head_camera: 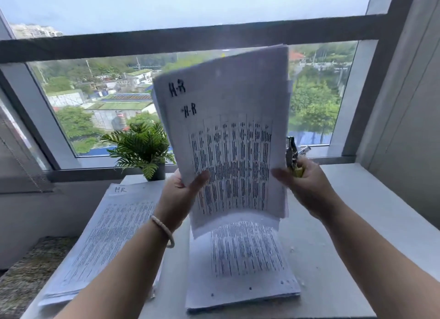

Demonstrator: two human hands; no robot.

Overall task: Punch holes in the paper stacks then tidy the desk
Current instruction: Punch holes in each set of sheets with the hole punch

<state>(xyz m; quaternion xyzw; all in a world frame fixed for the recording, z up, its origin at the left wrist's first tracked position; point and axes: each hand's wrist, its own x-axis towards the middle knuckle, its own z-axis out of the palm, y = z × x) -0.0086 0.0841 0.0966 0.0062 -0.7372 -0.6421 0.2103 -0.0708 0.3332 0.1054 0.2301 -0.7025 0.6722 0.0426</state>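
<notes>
Head view: left hand point(181, 195) pinches a lifted sheaf of printed sheets point(228, 137) above the punched stack point(240, 266) on the bench point(345, 235); right hand point(307, 187), fingers curled, grips a hole punch point(293, 156) at the sheaf's right edge. Another paper stack point(104, 235) lies left; the sheaf partly hides a potted plant point(142, 149).

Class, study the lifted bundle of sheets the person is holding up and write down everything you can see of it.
The lifted bundle of sheets is white printed paper with dense columns of black text and "H-R" handwritten twice near its top left. It stands nearly upright before the window, curling slightly. The left hand pinches its lower left edge; the right hand, also holding a hole punch, steadies its right edge. Its bottom meets the stack on the desk.
</notes>
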